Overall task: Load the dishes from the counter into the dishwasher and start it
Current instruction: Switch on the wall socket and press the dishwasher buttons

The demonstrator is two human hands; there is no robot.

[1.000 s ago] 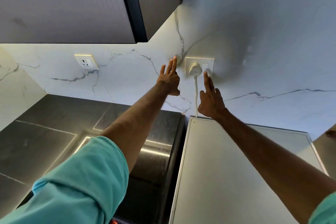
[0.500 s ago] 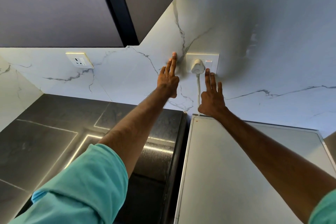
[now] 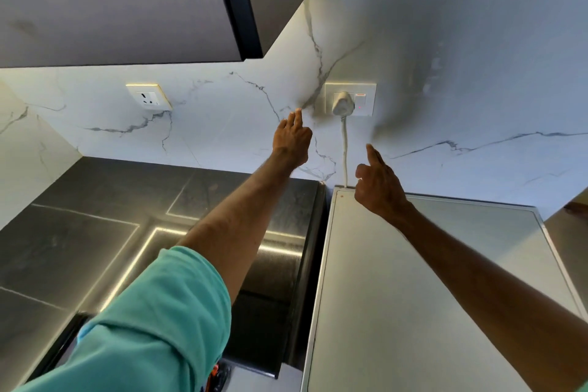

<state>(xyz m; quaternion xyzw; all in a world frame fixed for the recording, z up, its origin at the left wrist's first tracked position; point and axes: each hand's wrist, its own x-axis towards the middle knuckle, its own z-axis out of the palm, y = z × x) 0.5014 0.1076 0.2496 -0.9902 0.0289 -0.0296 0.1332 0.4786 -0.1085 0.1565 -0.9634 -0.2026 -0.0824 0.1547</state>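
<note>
A white wall socket plate [image 3: 367, 91] on the marble backsplash carries a white plug [image 3: 343, 103] and a switch [image 3: 360, 102] with a small red light. Its white cord [image 3: 344, 149] runs down behind the grey appliance top [image 3: 429, 280], the dishwasher's as far as I can tell. My left hand [image 3: 292, 140] reaches up with straight fingers against the wall, left of the plug. My right hand [image 3: 380, 181] hovers below the switch, index finger pointing up, other fingers curled, holding nothing. No dishes are in view.
A dark stone counter [image 3: 95, 232] lies to the left, lit by a strip. A second, empty socket [image 3: 149, 97] sits on the wall farther left. A grey wall cabinet [image 3: 127, 3] hangs overhead, its underside close above the sockets.
My right hand has dropped away from the switch and curled all but its index finger. My left hand slid slightly lower on the wall. A red light shows on the switch.
</note>
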